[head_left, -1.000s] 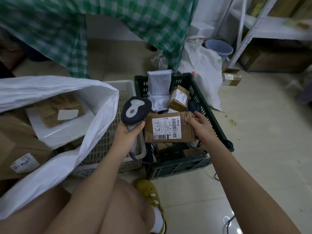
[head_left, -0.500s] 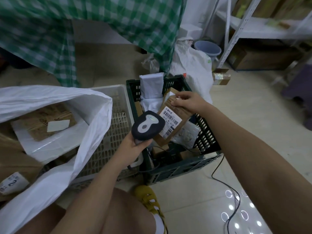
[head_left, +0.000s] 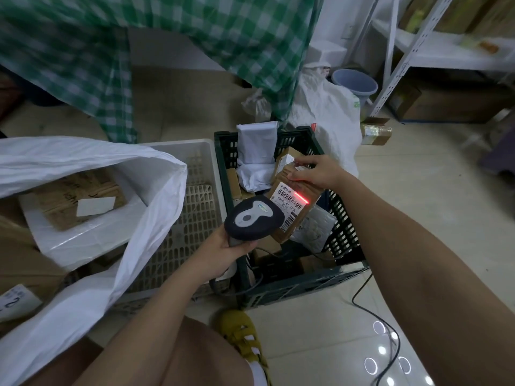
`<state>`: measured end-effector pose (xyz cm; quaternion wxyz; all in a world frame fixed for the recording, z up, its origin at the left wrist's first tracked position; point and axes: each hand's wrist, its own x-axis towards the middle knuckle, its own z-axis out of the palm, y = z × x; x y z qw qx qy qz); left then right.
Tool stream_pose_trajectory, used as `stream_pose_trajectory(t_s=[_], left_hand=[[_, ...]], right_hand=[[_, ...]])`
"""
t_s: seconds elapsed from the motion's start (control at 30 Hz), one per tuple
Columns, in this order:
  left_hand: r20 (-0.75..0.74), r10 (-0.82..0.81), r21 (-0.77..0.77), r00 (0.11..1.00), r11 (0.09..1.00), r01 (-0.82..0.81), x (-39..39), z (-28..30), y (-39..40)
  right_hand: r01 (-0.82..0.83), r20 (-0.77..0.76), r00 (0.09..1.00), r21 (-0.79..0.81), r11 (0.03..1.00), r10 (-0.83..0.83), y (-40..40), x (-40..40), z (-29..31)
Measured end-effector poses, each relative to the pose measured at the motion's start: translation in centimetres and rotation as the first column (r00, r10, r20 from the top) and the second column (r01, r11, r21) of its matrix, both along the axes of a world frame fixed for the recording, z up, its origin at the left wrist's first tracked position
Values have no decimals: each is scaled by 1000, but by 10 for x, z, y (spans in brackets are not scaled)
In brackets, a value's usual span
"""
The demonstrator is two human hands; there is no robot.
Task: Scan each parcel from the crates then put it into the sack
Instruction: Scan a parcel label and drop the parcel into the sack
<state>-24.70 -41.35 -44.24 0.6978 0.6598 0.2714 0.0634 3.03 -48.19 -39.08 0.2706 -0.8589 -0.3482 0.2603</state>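
Over the dark crate [head_left: 303,282], the right hand [head_left: 315,174] grips a brown parcel [head_left: 295,207] under the scanner [head_left: 252,218] clasped by the left hand [head_left: 223,246], its beam on the label; several parcels fill the sack [head_left: 133,218] at nine o'clock, more wait in the crate.

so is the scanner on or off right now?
On: the dark grey handheld scanner casts a red line across the brown cardboard parcel's white label.

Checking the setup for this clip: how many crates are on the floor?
2. A white crate beside the sack, and a dark green crate to its right, holding the parcels. The sack may hide more.
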Motion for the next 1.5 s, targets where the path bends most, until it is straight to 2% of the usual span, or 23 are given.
stream_pose_trajectory(t_s=[0.23, 0.87, 1.5], left_hand=[[1, 15, -29, 1000, 999, -15, -2, 0, -3], [-24, 20, 32, 999, 999, -19, -2, 8, -6], [-2, 55, 25, 998, 998, -55, -2, 9, -7]], right_hand=[[1, 3, 1000, 10, 1000, -1, 0, 4, -4], [-4, -2, 1000, 38, 999, 4, 7, -1, 9], [-19, -12, 1000, 37, 999, 20, 7, -4, 15]])
